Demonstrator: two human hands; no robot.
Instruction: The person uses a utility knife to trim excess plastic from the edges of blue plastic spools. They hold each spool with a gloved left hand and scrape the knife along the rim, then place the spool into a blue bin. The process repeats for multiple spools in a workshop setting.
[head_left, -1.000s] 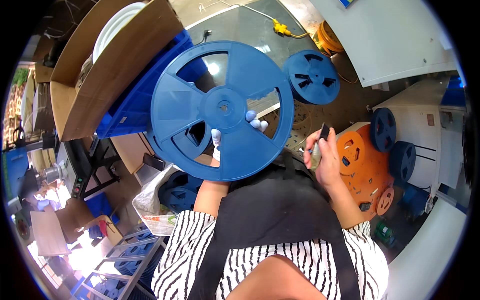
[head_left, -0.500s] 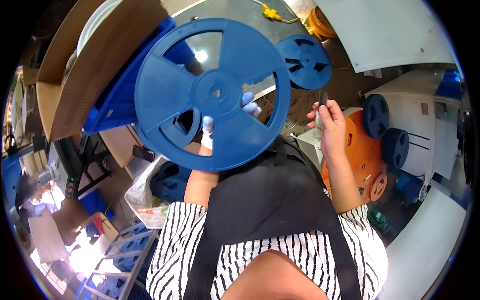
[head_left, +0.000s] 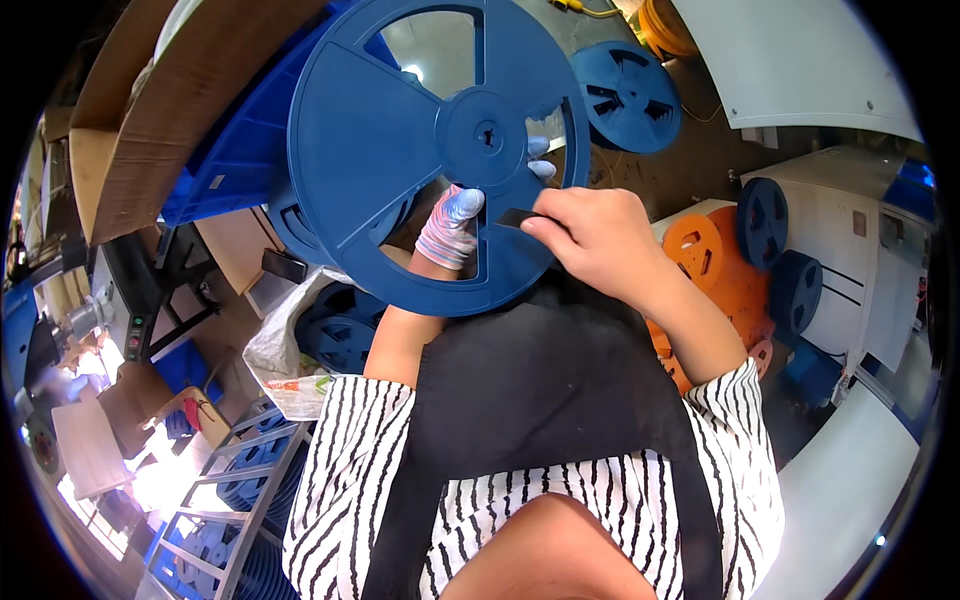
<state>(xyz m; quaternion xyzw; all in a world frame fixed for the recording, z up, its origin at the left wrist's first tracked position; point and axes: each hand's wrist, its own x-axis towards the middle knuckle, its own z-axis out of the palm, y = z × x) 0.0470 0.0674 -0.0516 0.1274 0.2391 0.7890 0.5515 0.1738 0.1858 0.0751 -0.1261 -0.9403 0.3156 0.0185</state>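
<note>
"Watching remotely, I ask: where's the reel [head_left: 370, 150]?"
"Over the gloved left hand [head_left: 452, 226], which grips it through two gaps, probably to leave its face open to the right hand [head_left: 606, 236]."
"And that one?"
"Clenched on a dark tool [head_left: 514, 217] jutting leftward; I can't tell whether it touches the reel."

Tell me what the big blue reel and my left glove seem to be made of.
The blue reel: likely moulded plastic with a smooth, low sheen, judging by its even colour and cleanly formed ribs. The left glove: probably knitted fabric, soft and dull, since its striped cuff gathers; the weave itself is unclear.
</note>
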